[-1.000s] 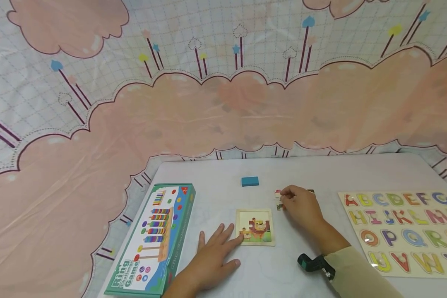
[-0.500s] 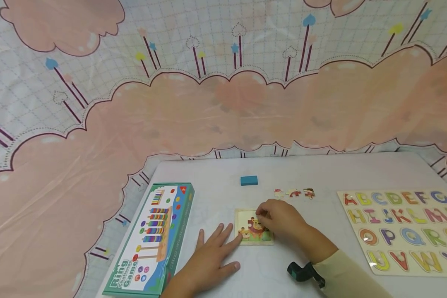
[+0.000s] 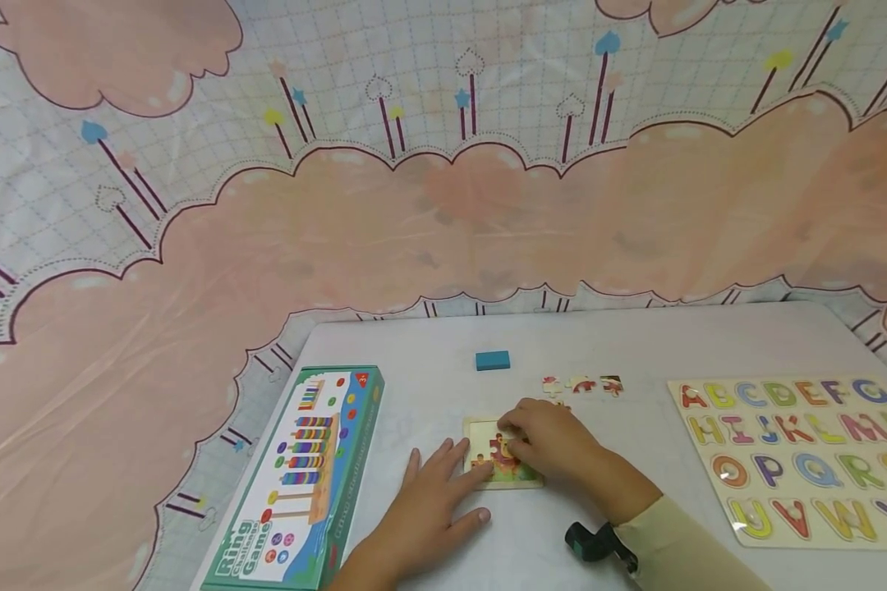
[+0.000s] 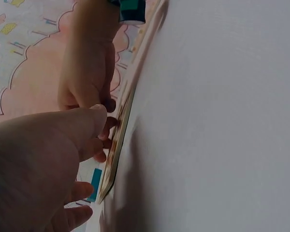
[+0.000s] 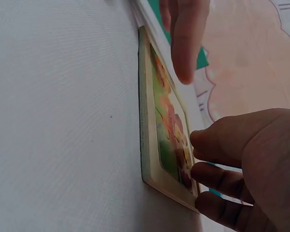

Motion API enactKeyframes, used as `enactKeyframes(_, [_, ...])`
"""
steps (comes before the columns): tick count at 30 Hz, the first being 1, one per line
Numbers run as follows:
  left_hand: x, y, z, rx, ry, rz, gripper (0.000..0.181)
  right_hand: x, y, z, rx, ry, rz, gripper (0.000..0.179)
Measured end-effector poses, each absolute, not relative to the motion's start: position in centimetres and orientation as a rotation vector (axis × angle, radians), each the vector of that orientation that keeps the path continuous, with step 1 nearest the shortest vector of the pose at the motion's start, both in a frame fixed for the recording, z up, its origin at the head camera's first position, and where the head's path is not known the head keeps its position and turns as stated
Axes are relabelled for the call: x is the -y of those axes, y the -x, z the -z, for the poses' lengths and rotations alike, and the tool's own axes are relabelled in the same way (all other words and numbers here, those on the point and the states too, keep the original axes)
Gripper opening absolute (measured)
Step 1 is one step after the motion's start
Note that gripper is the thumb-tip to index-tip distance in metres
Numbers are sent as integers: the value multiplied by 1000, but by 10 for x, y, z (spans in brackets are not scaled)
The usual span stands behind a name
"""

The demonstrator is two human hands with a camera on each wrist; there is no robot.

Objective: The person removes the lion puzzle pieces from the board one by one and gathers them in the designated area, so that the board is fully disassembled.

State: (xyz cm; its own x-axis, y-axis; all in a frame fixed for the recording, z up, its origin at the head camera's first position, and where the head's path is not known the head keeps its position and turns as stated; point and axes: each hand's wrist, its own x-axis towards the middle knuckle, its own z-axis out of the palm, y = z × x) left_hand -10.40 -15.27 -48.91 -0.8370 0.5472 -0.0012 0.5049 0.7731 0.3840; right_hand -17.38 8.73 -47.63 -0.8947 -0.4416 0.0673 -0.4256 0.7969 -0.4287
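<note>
A small wooden jigsaw board (image 3: 503, 484) with a lion picture lies on the white table. My left hand (image 3: 432, 501) rests at its left side, fingers spread and straight, one fingertip over the board's lower left. With curled fingers my right hand (image 3: 554, 439) pinches a puzzle piece over the upper right of the picture; the piece is mostly hidden by the fingers. In the right wrist view the right hand's fingertips (image 5: 203, 171) are right at the far side of the board. Loose puzzle pieces (image 3: 582, 384) lie in a row behind the right hand.
A green ring game box (image 3: 296, 476) stands along the left. At the back lies a blue block (image 3: 492, 360). An alphabet board (image 3: 806, 464) covers the right of the table. A patterned cloth (image 3: 443, 222) hangs behind the table.
My right hand has moved left from the loose pieces to the lion board, then slightly further over it. My left hand has shifted a little right, its fingertip further over the board.
</note>
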Motion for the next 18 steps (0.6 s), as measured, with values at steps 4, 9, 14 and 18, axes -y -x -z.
enactKeyframes(4, [144, 106, 489, -2844, -854, -541, 56, -87, 175, 476, -2898, 732, 709, 27])
enactKeyframes(9, [138, 105, 492, -2859, -853, -498, 59, -86, 174, 476, -2871, 740, 750, 26])
enactKeyframes(14, [135, 103, 492, -2825, -794, -473, 62, -85, 174, 478, -2863, 714, 798, 20])
enactKeyframes(18, [134, 102, 490, -2809, -781, -463, 62, -84, 173, 479, -2866, 689, 811, 17])
